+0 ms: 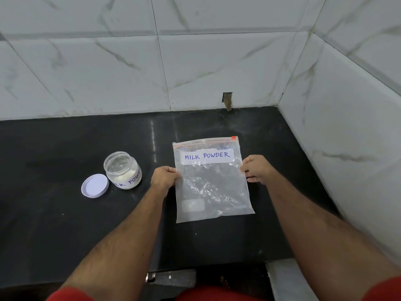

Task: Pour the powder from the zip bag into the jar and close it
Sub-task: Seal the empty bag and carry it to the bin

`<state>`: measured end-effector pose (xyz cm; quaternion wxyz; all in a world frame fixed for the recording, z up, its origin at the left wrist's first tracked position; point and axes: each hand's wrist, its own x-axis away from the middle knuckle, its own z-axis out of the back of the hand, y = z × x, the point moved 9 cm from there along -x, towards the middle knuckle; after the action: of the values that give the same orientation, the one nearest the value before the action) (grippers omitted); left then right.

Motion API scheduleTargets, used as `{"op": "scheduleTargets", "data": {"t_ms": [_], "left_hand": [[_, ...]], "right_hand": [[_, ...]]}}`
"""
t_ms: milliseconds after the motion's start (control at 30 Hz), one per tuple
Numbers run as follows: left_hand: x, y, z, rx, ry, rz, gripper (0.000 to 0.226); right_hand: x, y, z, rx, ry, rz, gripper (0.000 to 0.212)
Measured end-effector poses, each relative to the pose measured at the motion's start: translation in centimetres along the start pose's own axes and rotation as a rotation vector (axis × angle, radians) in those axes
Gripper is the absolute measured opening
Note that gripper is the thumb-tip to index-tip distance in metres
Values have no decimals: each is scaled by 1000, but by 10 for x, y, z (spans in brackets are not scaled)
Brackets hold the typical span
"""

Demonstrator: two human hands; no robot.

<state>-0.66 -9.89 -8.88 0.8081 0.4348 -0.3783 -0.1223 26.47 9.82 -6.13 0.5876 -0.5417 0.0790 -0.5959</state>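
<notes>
The zip bag point(211, 181) lies flat on the dark surface point(65, 224), toward its far right corner, red zip strip pointing at the back wall. Its label reads "MILK POWDER". The left hand point(164, 178) pinches the bag's left edge and the right hand point(258, 169) pinches its right edge; the fingertips tucked under the plastic are hidden. Whether the zip is sealed is hard to make out, and the bag looks nearly empty apart from a pale patch near its lower left.

The jar point(123, 170) stands open, well left of the bag, with white powder at its bottom; its handwritten label is partly turned out of sight. The lid point(95, 185) rests just beside the jar, at its near left, inner side up.
</notes>
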Motion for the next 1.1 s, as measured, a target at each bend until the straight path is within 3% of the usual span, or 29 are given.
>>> {"op": "scheduleTargets", "data": {"t_ms": [267,567,733,900,1100], "left_hand": [[17,26,8,180,-105,-176,17],[35,32,19,272,-198,-215,12],[51,43,27,341,-225,-252,22],[72,36,32,490,-289,-157,15],[101,15,8,468,-457,21,39]], "right_hand": [[16,-13,8,-106,-6,162,11],[52,-22,13,-265,65,228,16],[78,-21,17,-328,119,261,26],[112,-15,11,-404,114,251,21],[138,10,19,-496,201,221,21]]}}
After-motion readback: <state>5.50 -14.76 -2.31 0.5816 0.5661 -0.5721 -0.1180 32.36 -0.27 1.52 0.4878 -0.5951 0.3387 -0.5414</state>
